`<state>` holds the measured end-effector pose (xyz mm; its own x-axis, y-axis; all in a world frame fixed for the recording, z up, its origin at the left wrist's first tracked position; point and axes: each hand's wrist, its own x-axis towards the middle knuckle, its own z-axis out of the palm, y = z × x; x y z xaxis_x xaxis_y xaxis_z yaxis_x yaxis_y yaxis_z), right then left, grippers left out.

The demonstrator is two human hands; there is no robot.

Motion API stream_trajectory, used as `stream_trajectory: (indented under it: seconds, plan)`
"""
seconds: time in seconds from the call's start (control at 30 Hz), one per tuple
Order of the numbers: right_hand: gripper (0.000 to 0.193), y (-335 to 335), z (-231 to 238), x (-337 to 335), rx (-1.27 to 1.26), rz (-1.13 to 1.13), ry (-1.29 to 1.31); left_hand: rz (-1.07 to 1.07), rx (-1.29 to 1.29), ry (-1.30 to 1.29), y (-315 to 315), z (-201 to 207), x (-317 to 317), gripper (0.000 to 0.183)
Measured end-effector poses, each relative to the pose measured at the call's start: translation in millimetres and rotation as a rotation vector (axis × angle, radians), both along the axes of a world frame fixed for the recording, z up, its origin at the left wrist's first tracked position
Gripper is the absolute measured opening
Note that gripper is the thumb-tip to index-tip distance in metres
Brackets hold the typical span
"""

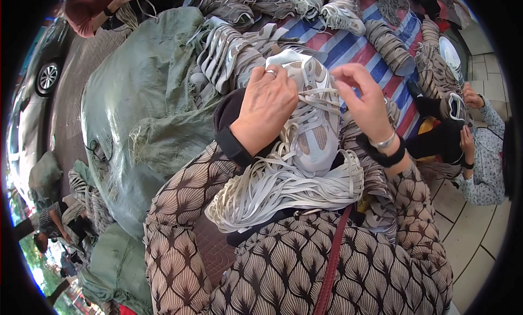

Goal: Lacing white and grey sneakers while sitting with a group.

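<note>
A white and beige shoe upper lies across my lap, toe toward me, with pale laces threaded partly across its front. My left hand grips its left edge near the collar, fingers curled over the material. On the other side my right hand has thumb and forefinger drawn together at the end of a white shoelace that crosses the upper. The tip between those fingers is hard to see. A thick bundle of loose off-white laces is spread over my lap, just below the toe.
Stacked shoe uppers lie beyond my left hand, and rolled stacks rest on a striped sheet. A large green sack bulges at left. A co-worker sits at right with another upper. A car stands far left.
</note>
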<state>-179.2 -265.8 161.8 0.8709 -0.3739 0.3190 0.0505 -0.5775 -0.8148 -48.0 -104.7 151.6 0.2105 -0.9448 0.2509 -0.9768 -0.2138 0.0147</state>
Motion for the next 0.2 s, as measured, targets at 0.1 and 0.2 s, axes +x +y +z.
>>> stream_trajectory:
  seconds: [0.1, 0.2]
  plan:
    - [0.013, 12.6, -3.9, -26.2, -0.105, -0.136, 0.091, -0.070, 0.079, -0.046, -3.3, 4.8, 1.3, 0.009]
    - [0.016, 20.2, -18.1, -47.2, -0.024, -0.176, 0.183, -0.073, 0.237, -0.067, 15.7, 25.6, 9.2, 0.014]
